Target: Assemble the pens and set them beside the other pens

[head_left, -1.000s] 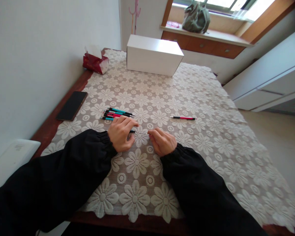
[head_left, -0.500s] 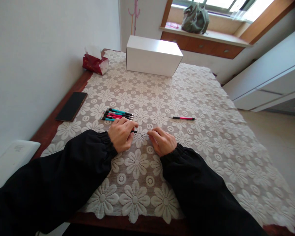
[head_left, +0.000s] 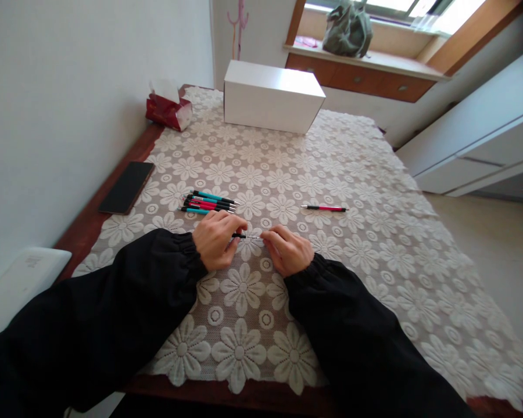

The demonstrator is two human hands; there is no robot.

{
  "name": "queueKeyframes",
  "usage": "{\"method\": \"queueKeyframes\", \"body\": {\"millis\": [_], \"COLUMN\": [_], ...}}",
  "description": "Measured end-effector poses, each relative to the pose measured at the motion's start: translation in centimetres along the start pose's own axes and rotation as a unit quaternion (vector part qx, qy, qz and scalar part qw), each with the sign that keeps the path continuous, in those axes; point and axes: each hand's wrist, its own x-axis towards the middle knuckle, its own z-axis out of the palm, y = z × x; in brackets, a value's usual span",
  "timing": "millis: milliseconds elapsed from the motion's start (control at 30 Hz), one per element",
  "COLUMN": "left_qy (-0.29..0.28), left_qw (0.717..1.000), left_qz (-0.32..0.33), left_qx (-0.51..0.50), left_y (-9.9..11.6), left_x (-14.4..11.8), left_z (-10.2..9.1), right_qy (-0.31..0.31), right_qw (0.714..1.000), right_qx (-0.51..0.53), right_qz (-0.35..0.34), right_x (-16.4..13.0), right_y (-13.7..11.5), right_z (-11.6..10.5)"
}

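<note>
My left hand (head_left: 218,239) is closed around a pen, whose black grip end (head_left: 239,235) pokes out between thumb and forefinger. A thin, pale rod (head_left: 253,237) runs from that end to the fingertips of my right hand (head_left: 287,249). The right fingers are pinched on something small at the rod's end; it is too small to make out for certain. Just beyond my left hand lies a group of several turquoise, red and black pens (head_left: 209,201), side by side. Further right, a single red and black pen (head_left: 325,208) rests on the lace tablecloth (head_left: 244,290).
A long white box (head_left: 270,101) stands at the far end of the table. Along the left edge are a red tissue pack (head_left: 168,111), a dark phone (head_left: 127,187) and a white device (head_left: 26,284). A green bag (head_left: 347,32) sits on the windowsill.
The black grip end shows a little more beyond my left fingers, and the thin rod is plainer to see. Both hands stay in nearly the same place.
</note>
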Motion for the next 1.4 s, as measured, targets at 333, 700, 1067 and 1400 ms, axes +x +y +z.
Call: {"method": "queueKeyframes", "body": {"millis": [333, 700, 1067, 1400], "left_qy": [-0.023, -0.032, -0.016, 0.011], "left_qw": [0.999, 0.996, 0.998, 0.998], "left_qz": [0.009, 0.022, 0.054, 0.051], "left_qx": [-0.037, -0.083, -0.031, -0.040], "left_y": [-0.2, -0.8, -1.0, -1.2], "left_x": [-0.1, -0.3, -0.3, -0.5], "left_z": [0.4, 1.2, 1.2, 1.4], "right_qy": [0.004, -0.020, -0.001, 0.012], "right_qw": [1.000, 0.997, 0.994, 0.995], "right_qx": [0.012, 0.076, 0.107, 0.098], "right_qz": [-0.012, -0.014, -0.032, -0.023], "right_x": [0.0, -0.4, -0.3, -0.2], "right_y": [0.0, 0.1, 0.3, 0.1], "right_z": [0.1, 0.5, 0.5, 0.3]}}
